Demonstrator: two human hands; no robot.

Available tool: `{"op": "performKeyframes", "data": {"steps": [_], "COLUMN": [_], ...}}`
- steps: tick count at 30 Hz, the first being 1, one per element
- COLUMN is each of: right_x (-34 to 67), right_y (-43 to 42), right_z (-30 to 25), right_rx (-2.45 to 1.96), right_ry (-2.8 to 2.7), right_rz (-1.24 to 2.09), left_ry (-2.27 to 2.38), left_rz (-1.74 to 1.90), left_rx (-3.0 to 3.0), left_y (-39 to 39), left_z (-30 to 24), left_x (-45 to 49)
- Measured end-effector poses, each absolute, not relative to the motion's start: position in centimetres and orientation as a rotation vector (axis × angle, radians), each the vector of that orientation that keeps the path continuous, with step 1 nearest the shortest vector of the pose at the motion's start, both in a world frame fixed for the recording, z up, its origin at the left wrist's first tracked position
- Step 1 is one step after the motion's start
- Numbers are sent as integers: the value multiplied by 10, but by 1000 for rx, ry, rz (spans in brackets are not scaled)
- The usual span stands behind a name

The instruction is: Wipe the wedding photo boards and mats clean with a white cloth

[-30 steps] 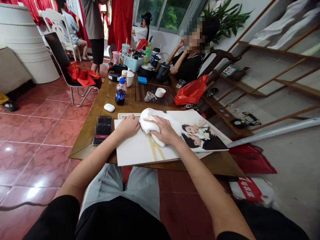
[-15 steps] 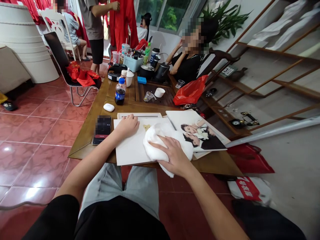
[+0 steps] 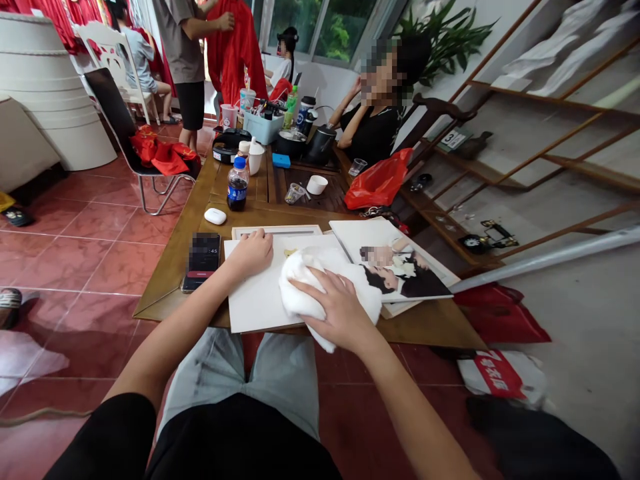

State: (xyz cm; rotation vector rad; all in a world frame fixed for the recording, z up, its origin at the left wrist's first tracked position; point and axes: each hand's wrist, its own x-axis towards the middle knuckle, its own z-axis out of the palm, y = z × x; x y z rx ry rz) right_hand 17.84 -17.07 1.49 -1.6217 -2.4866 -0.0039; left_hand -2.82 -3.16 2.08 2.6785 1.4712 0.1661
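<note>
Here we are at the wooden tabletop [image 3: 165, 303], and look at this: our right hand [image 3: 340, 310] is closed down over a bunched white towel [image 3: 305, 300], pressing it onto a white board [image 3: 255, 297]! Our left hand [image 3: 253, 253] lies on that same board, fingers lightly curled, holding nothing, just beside the towel. Touching the towel on the far side is a wedding photo panel [image 3: 405, 280], propped on the board's edge. Just left of the board, we've got a phone [image 3: 201, 261] and an earbud case [image 3: 215, 216]. Farther up stand a cola bottle [image 3: 237, 185] and a blue plastic basket [image 3: 263, 128], packed with small items too crowded to tell apart!
</note>
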Motion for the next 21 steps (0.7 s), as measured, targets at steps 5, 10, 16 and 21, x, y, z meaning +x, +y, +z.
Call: {"op": "performKeyframes", "data": {"steps": [5, 10, 16, 21], "right_x": [160, 152, 151, 155], "right_y": [-130, -92, -79, -101], "right_z": [26, 31, 31, 27], "right_rx": [-1800, -1832, -1798, -1763], "right_ry": [-2426, -2391, -2354, -2382], "right_rz": [73, 95, 100, 56], "left_ry": [1453, 1413, 1414, 1444], "left_rz": [121, 110, 116, 133], "left_rx": [2700, 2695, 2662, 2676], "left_y": [-33, -31, -31, -32], "left_z": [24, 24, 24, 24], "left_x": [-28, -29, -29, -29]}}
